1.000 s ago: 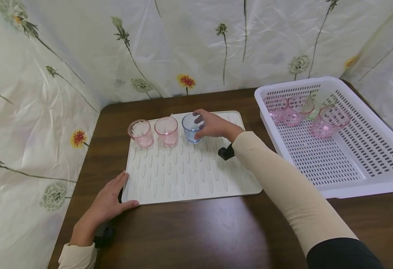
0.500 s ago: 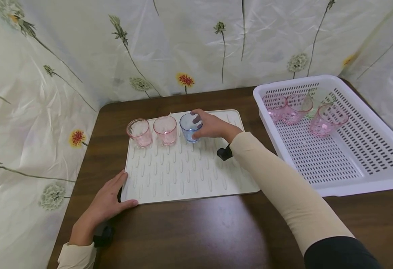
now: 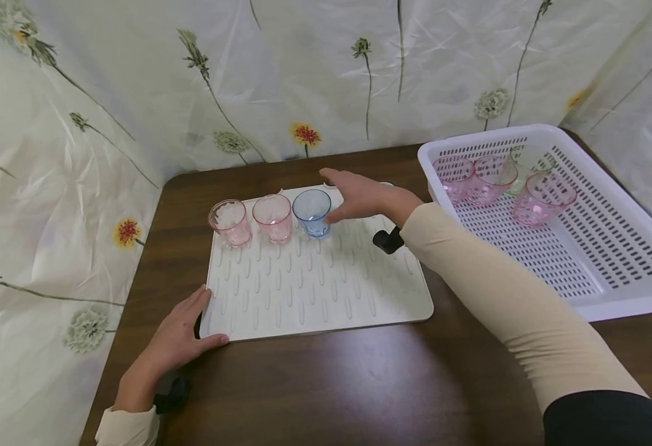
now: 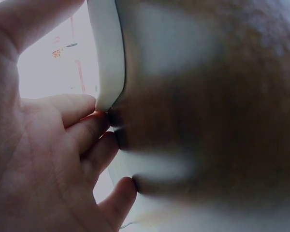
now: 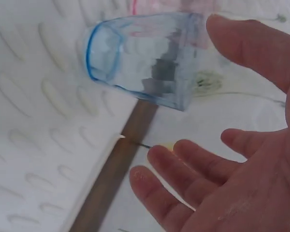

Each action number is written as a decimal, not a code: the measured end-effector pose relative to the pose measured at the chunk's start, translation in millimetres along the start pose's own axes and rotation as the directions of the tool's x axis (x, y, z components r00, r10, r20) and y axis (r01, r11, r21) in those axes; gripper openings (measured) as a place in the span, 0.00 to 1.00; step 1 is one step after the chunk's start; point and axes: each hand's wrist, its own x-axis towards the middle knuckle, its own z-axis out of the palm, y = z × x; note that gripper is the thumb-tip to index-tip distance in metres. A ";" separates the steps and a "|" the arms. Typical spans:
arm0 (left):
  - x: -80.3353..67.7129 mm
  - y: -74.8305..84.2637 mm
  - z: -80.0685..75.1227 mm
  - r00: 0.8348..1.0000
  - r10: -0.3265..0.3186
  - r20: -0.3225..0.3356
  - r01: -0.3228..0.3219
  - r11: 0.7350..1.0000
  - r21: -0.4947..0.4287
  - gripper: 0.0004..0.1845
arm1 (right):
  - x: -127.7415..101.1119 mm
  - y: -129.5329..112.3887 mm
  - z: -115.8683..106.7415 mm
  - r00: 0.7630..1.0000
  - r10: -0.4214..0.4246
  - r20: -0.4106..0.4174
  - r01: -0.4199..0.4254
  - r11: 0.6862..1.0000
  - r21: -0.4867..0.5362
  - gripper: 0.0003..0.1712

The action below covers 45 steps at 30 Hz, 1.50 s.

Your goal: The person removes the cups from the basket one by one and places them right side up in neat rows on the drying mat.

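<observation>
The blue cup (image 3: 312, 212) stands upright at the far edge of the white drying mat (image 3: 315, 297), third in a row beside two pink cups (image 3: 252, 220). It lies at about nine o'clock from the right hand (image 3: 366, 197), just beside the fingertips; that hand is spread and holds nothing. The left hand (image 3: 178, 337), well apart at the mat's near-left corner, rests there flat, thumb along the near edge.

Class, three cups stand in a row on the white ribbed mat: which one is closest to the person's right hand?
The blue translucent cup, rightmost in the row. The open right hand is just beside it, apart from it; the two pink cups stand further left.
</observation>
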 end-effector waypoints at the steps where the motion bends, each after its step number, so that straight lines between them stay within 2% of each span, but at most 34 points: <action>1: -0.2 -0.3 -0.1 1.000 0.001 -0.002 -0.001 1.000 0.000 0.55 | -3.5 -1.9 -3.9 1.000 -0.004 -0.004 0.004 1.000 -0.019 0.57; 6: -0.5 -0.9 0.1 1.000 0.002 -0.001 -0.002 1.000 -0.001 0.54 | -31.8 -5.2 -22.7 0.997 -0.063 -0.047 0.059 0.995 -0.082 0.53; 12: -0.5 -1.7 -0.3 1.000 0.000 -0.005 0.000 1.000 -0.006 0.54 | -84.7 1.4 -43.6 0.982 -0.124 -0.140 0.112 0.990 -0.089 0.48; 17: -0.9 -3.0 0.0 1.000 0.003 -0.012 -0.003 1.000 0.002 0.54 | -131.0 17.8 -53.0 0.973 -0.084 -0.214 0.058 0.991 -0.123 0.48; 25: 1.3 -3.1 -0.3 1.000 0.001 -0.010 -0.001 1.000 0.001 0.54 | -186.5 69.9 -59.0 0.952 -0.003 -0.305 -0.056 0.982 -0.182 0.51; 32: -0.5 -4.2 1.0 1.000 -0.011 -0.011 0.011 1.000 -0.005 0.54 | -215.5 105.0 -72.9 0.919 0.062 -0.390 -0.171 0.953 -0.251 0.52; 35: -1.5 -3.6 1.1 1.000 -0.010 -0.018 0.010 1.000 -0.008 0.54 | -225.0 118.5 -76.1 0.909 0.143 -0.392 -0.239 0.948 -0.210 0.54; 39: -1.6 -2.6 1.0 1.000 -0.005 -0.022 0.005 1.000 -0.005 0.54 | -235.4 135.8 -75.6 0.880 0.248 -0.404 -0.325 0.936 -0.133 0.57; 42: -1.3 -2.5 0.9 1.000 -0.005 -0.024 0.004 1.000 -0.005 0.53 | -238.5 146.7 -74.3 0.858 0.282 -0.429 -0.352 0.932 -0.091 0.58; 45: -1.1 -2.9 0.9 1.000 -0.008 -0.023 0.008 1.000 -0.004 0.54 | -238.4 156.0 -74.0 0.846 0.300 -0.442 -0.371 0.925 -0.083 0.57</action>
